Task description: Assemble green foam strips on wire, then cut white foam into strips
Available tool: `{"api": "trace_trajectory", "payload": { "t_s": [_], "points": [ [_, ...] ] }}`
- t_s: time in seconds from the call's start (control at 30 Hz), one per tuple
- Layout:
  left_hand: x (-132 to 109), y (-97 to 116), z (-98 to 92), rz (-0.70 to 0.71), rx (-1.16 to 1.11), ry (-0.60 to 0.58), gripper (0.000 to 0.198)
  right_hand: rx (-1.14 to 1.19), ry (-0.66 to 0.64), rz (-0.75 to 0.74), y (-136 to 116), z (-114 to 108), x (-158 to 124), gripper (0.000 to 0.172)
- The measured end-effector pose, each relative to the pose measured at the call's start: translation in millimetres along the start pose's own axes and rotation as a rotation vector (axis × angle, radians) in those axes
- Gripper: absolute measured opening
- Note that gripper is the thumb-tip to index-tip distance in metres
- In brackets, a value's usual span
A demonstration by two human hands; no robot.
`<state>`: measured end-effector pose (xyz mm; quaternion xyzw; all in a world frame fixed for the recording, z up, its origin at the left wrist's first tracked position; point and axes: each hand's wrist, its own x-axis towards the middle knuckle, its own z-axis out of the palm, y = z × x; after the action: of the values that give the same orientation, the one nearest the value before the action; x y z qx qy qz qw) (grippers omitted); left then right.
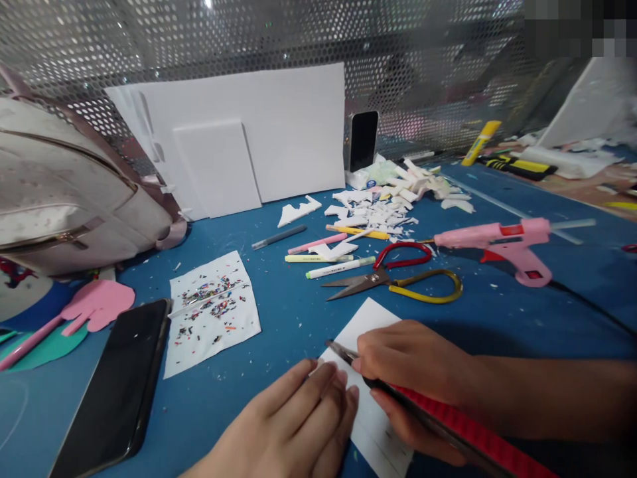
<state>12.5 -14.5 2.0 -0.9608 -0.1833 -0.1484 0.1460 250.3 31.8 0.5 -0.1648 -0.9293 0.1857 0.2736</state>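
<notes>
A small white board (373, 411) lies aslant on the blue table in front of me. My left hand (293, 418) rests flat along its left edge, fingers stretched out and pressing on it. Gripped in my right hand (413, 385) is a red and black utility knife (438, 415). The knife's blade touches the board near its upper left edge, just past my left fingertips. Part of the board is hidden under both hands. Just beyond it lie scissors (383, 275) with one red and one yellow handle, spread apart.
Several markers (318, 257) and a heap of white scraps (383, 199) lie behind the scissors. A pink glue gun (512, 242) is at right. At left are a phone (114, 392), a sheet with coloured bits (239, 279) and a bag (74, 192). White boards (298, 133) lean at the back.
</notes>
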Motion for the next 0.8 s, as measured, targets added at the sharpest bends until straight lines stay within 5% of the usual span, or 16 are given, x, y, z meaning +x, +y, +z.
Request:
{"api": "trace_trajectory", "payload": {
  "t_s": [0.27,0.43,0.63,0.8],
  "points": [
    [2.6,-3.3,-1.3,-0.002,-0.059,-0.036,0.035,0.095,-0.045,-0.015,5.3,1.5,-3.0,0.020],
    [4.7,-2.8,2.8,-0.071,-0.142,0.136,0.034,0.035,-0.117,-0.040,1.1,-2.7,0.7,0.020],
    [10.5,-6.0,-2.6,-0.098,-0.214,0.085,0.031,0.009,-0.097,-0.045,-4.9,-3.3,0.7,0.021],
    [8.5,-3.1,5.2,-0.132,-0.238,0.183,0.034,0.042,-0.134,-0.037,-5.3,-4.4,-3.4,0.023]
  ]
}}
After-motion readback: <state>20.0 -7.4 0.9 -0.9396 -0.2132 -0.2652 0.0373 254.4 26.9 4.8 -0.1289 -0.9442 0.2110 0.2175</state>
